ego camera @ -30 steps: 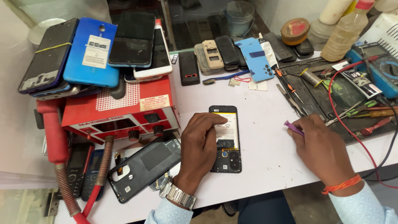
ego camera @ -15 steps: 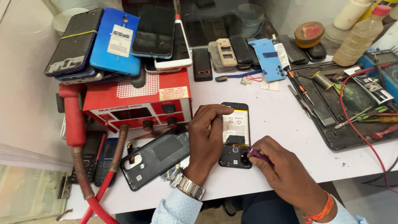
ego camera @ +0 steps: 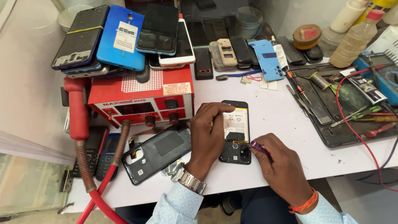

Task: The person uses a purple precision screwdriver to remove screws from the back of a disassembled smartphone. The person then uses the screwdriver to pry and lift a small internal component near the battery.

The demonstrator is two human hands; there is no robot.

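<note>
An opened black phone [ego camera: 235,130] lies face down on the white bench, its battery and circuit board showing. My left hand [ego camera: 208,135] rests on its left edge, fingers curled over the top and holding it still. My right hand [ego camera: 282,166] grips a small purple-handled screwdriver [ego camera: 258,147], with the tip down at the phone's lower right corner near the camera. The phone's removed black back cover [ego camera: 157,151] lies just left of my left wrist.
A red rework station [ego camera: 141,99] with a pile of phones on top stands at the left, its red hose [ego camera: 83,157] hanging down. More phones and covers [ego camera: 244,52] line the back. A black mat [ego camera: 340,108] with tools, red wire and bottles is at right.
The view has shifted closer. My right hand has brought the screwdriver in from the right to the phone's lower corner. My left hand stays on the phone.
</note>
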